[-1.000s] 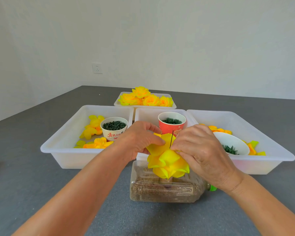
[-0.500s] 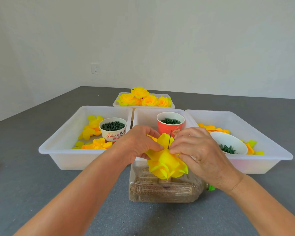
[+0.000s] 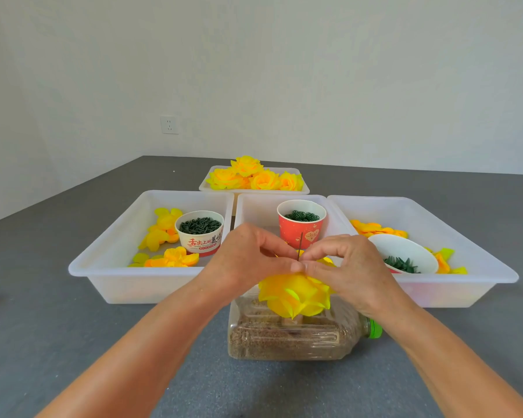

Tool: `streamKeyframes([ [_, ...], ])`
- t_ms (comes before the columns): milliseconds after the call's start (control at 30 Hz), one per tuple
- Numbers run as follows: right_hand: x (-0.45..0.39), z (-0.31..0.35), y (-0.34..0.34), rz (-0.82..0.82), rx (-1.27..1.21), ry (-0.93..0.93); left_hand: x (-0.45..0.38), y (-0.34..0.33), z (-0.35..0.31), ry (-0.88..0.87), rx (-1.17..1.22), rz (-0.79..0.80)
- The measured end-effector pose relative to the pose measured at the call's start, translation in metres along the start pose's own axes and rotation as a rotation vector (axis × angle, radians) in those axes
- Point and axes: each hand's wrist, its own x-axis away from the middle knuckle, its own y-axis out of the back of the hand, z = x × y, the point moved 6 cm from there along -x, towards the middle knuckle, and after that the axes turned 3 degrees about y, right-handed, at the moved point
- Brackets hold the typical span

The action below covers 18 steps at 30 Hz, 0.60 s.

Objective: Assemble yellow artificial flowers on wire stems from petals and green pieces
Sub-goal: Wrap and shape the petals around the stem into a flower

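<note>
A yellow flower of stacked petals sits on a thin dark wire stem that stands up from a plastic bottle lying on its side, filled with brown grain. My left hand and my right hand meet over the flower, fingertips pinching its top around the wire. The wire's tip pokes up between my thumbs. What lies under my fingertips is hidden.
Three white trays stand behind: the left tray holds loose petals and a white cup of green pieces, the middle one a red cup of green rings, the right tray petals and a white bowl. A far tray holds finished flowers.
Both hands have closed in over the flower's top and pushed the petals down the wire, so more wire shows above them. The flower sits lower, nearer the bottle.
</note>
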Motion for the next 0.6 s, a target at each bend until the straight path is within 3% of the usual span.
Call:
streamKeyframes([
  [100,0.002,-0.004,-0.004,0.03,-0.057,-0.054,-0.001,-0.002,0.002,-0.042,-0.079,-0.045],
  [333,0.006,-0.005,-0.009,0.023,0.07,0.096,0.0,-0.007,0.002,-0.196,-0.258,-0.065],
  [600,0.012,-0.017,-0.015,0.011,-0.065,0.072,0.001,-0.011,0.008,-0.283,-0.208,-0.03],
])
